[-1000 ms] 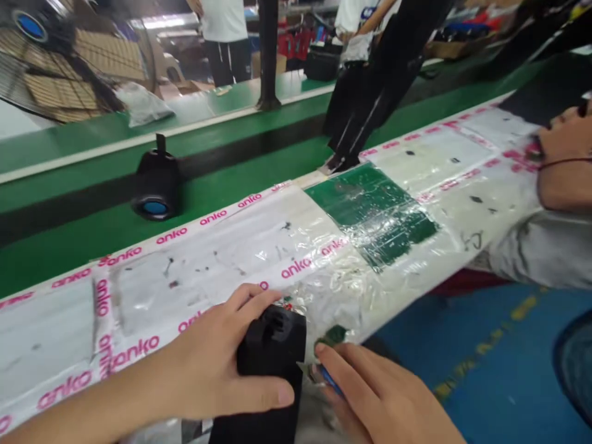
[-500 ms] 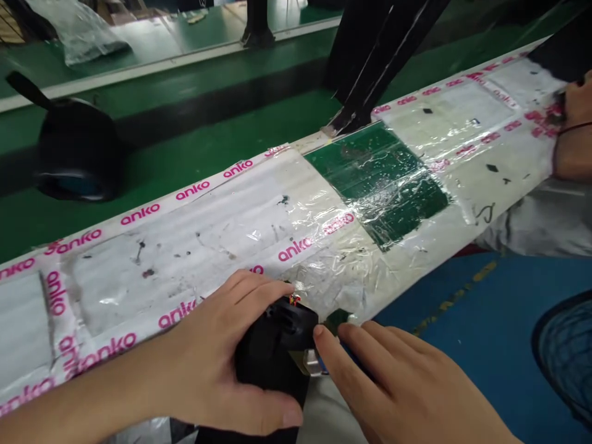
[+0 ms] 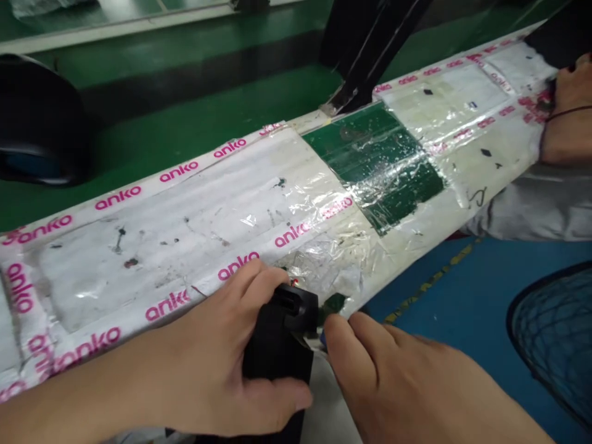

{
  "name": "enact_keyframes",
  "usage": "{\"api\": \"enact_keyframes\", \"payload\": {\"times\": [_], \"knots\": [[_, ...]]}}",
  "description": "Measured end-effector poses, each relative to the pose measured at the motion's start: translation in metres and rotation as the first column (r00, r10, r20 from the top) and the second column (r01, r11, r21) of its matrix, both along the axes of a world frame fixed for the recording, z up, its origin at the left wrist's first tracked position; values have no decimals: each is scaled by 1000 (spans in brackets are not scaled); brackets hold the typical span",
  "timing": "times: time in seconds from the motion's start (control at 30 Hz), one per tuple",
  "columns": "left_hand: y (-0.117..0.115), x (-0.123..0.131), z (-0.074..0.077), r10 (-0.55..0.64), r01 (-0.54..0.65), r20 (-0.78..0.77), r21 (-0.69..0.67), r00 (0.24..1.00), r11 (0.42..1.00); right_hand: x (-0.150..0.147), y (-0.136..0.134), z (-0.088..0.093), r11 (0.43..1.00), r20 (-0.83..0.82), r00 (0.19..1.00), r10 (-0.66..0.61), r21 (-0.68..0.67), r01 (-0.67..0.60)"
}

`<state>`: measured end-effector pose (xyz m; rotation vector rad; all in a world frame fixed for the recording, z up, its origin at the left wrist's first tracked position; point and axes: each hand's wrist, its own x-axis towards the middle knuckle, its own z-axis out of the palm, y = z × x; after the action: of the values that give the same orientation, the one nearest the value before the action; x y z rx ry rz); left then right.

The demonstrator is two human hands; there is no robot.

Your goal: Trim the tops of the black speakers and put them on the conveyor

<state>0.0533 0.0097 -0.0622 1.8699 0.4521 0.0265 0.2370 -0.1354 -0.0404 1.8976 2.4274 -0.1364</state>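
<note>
My left hand (image 3: 217,351) is wrapped around a black plastic block (image 3: 277,354), fingers over its top and thumb along its lower side. The block stands at the front edge of a workbench covered in "anko" printed film (image 3: 161,246). My right hand (image 3: 398,382) lies just right of the block, its fingers curled over a small blue-and-silver tool (image 3: 322,339), which is mostly hidden. A small green circuit board piece (image 3: 333,303) sits between the block and the bench edge, just above my right fingertips.
A green board (image 3: 374,166) lies under clear tape on the bench. A co-worker's hand (image 3: 568,111) and grey sleeve (image 3: 527,209) rest at the far right. Black stand legs (image 3: 365,49), a green belt (image 3: 185,105), a black fan base (image 3: 37,117) and a fan guard (image 3: 555,333) surround the bench.
The view has tilted down, so the bench and fan base sit higher and further left. My right hand has moved closer to the black block, and the block has turned slightly.
</note>
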Motion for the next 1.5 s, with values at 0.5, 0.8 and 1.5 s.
{"api": "enact_keyframes", "payload": {"times": [0.5, 0.8, 1.5], "knots": [[-2, -8, -4, 64, -65, -84, -13, 994, 998, 30, -3, 23, 989, -171, 983, -74, 115, 95], [-14, -13, -4, 153, -151, -34, 67, 988, 986, -5, -15, -13, 974, -379, 915, -141, 114, 198], [-11, -7, -1, 122, -121, -44, 22, 992, 992, -3, 0, -8, 996, -122, 991, -61, 63, 69]]}}
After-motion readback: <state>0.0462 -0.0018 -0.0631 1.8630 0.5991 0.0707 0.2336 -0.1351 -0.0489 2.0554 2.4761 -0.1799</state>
